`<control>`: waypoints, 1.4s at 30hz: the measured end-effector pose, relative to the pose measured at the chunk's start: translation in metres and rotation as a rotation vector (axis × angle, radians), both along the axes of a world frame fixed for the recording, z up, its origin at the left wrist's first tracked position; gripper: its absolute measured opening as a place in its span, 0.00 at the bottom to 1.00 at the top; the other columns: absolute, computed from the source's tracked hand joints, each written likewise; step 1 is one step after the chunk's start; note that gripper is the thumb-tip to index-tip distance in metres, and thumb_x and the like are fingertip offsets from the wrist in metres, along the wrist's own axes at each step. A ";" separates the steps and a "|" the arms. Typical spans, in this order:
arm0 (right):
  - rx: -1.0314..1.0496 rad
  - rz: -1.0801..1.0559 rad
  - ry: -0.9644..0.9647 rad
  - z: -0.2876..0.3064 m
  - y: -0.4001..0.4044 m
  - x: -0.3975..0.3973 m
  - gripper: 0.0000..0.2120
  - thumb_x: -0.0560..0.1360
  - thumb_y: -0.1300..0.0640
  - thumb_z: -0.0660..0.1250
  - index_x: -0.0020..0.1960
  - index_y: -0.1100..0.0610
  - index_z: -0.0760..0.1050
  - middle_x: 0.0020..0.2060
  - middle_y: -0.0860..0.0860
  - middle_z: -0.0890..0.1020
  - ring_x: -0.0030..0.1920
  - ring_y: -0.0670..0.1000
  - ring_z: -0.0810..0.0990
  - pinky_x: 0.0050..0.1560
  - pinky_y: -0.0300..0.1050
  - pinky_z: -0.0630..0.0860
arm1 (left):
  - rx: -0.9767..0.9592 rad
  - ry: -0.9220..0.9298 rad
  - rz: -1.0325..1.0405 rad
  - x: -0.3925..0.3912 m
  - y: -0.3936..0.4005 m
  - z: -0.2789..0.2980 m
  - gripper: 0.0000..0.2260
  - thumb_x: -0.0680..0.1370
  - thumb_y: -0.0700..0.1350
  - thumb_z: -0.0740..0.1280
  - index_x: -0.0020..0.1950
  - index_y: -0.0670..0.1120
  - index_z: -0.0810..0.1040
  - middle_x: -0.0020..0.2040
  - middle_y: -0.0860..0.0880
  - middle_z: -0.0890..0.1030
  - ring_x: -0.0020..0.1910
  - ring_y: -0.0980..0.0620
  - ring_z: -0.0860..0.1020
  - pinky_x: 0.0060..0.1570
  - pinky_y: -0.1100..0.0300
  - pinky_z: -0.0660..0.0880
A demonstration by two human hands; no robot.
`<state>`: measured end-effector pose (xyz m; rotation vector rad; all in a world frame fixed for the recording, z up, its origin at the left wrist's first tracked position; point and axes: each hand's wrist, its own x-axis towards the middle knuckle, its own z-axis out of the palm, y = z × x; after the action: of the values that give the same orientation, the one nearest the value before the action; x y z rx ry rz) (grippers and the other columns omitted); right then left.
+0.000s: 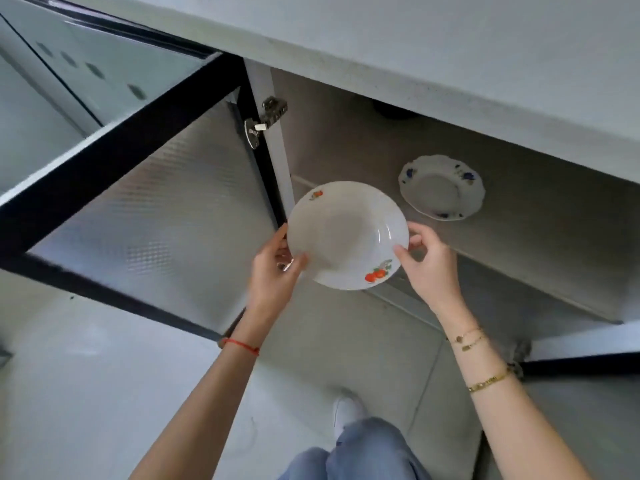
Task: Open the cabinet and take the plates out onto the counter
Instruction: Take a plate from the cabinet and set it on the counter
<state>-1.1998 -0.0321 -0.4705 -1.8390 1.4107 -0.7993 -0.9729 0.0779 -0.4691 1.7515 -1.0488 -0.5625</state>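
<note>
Both forearms reach forward and up, and no writing shows on anything. The left hand (273,268) pinches the rim of a white plate with orange fruit (346,233), held in front of the open cabinet; the right hand (427,261) pinches its opposite edge. Beyond, a blue-flowered plate (441,187) lies on the cabinet shelf (536,237), beneath the counter (450,46)

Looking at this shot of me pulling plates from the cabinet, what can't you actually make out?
- Head view: the counter edge hides the cabinet's back and upper part; more plates there cannot be told.
- Dark object under that edge: mostly hidden.
- Left hand fingers behind the orange-flowered plate, unseen.
- Blue-flowered plate: pattern too small and blurred.
- Right door: cut by frame edge.
</note>
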 end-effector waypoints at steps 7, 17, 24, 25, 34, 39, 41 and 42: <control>0.081 -0.008 0.005 0.130 0.114 -0.030 0.18 0.74 0.56 0.71 0.63 0.54 0.74 0.42 0.48 0.81 0.46 0.47 0.78 0.48 0.39 0.73 | 0.084 0.094 0.054 -0.034 0.113 0.130 0.25 0.74 0.39 0.73 0.70 0.47 0.73 0.50 0.49 0.83 0.47 0.49 0.80 0.51 0.61 0.79; 0.079 -0.001 -0.056 0.316 0.246 -0.078 0.19 0.75 0.52 0.70 0.64 0.52 0.72 0.45 0.44 0.78 0.46 0.39 0.77 0.42 0.23 0.71 | 0.080 0.018 0.046 -0.081 0.244 0.330 0.25 0.75 0.40 0.72 0.71 0.45 0.72 0.50 0.46 0.81 0.46 0.48 0.79 0.51 0.67 0.77; 0.016 -0.012 -0.105 0.384 0.299 -0.118 0.19 0.74 0.53 0.70 0.64 0.54 0.73 0.47 0.47 0.80 0.47 0.41 0.77 0.47 0.24 0.72 | 0.041 -0.018 0.034 -0.114 0.293 0.395 0.25 0.74 0.41 0.73 0.71 0.44 0.72 0.51 0.48 0.82 0.47 0.50 0.81 0.51 0.72 0.75; 0.013 -0.013 -0.108 0.390 0.302 -0.123 0.19 0.74 0.54 0.70 0.64 0.54 0.73 0.47 0.48 0.80 0.47 0.42 0.77 0.48 0.23 0.71 | 0.038 -0.010 0.036 -0.120 0.296 0.401 0.25 0.74 0.41 0.73 0.71 0.44 0.72 0.51 0.47 0.82 0.48 0.50 0.80 0.51 0.72 0.75; -0.007 0.015 -0.111 0.428 0.310 -0.172 0.18 0.74 0.56 0.71 0.63 0.56 0.74 0.48 0.48 0.81 0.47 0.43 0.78 0.48 0.23 0.71 | 0.022 0.003 0.062 -0.172 0.308 0.429 0.25 0.74 0.40 0.72 0.71 0.43 0.72 0.53 0.44 0.82 0.47 0.49 0.80 0.51 0.75 0.75; -0.019 0.051 -0.105 0.434 0.297 -0.180 0.19 0.74 0.55 0.71 0.63 0.57 0.74 0.49 0.50 0.82 0.49 0.47 0.79 0.50 0.24 0.72 | 0.011 -0.005 0.076 -0.182 0.301 0.436 0.26 0.74 0.40 0.72 0.71 0.43 0.72 0.53 0.44 0.82 0.47 0.49 0.80 0.51 0.73 0.75; -0.017 0.066 -0.091 0.435 0.288 -0.177 0.19 0.74 0.54 0.71 0.63 0.57 0.74 0.50 0.51 0.82 0.50 0.48 0.80 0.51 0.24 0.71 | 0.017 -0.012 0.084 -0.180 0.294 0.438 0.26 0.75 0.40 0.72 0.72 0.43 0.71 0.53 0.45 0.82 0.46 0.51 0.79 0.50 0.73 0.75; -0.013 0.072 -0.089 0.436 0.283 -0.175 0.19 0.74 0.54 0.71 0.63 0.57 0.74 0.50 0.51 0.82 0.50 0.48 0.80 0.51 0.24 0.71 | 0.016 -0.007 0.087 -0.177 0.290 0.439 0.26 0.74 0.40 0.73 0.72 0.43 0.71 0.53 0.47 0.82 0.45 0.53 0.79 0.50 0.74 0.75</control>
<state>-1.3745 0.2506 -0.0344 -1.8301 1.2793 -0.8447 -1.1502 0.3675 -0.0302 1.8058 -0.9702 -0.5118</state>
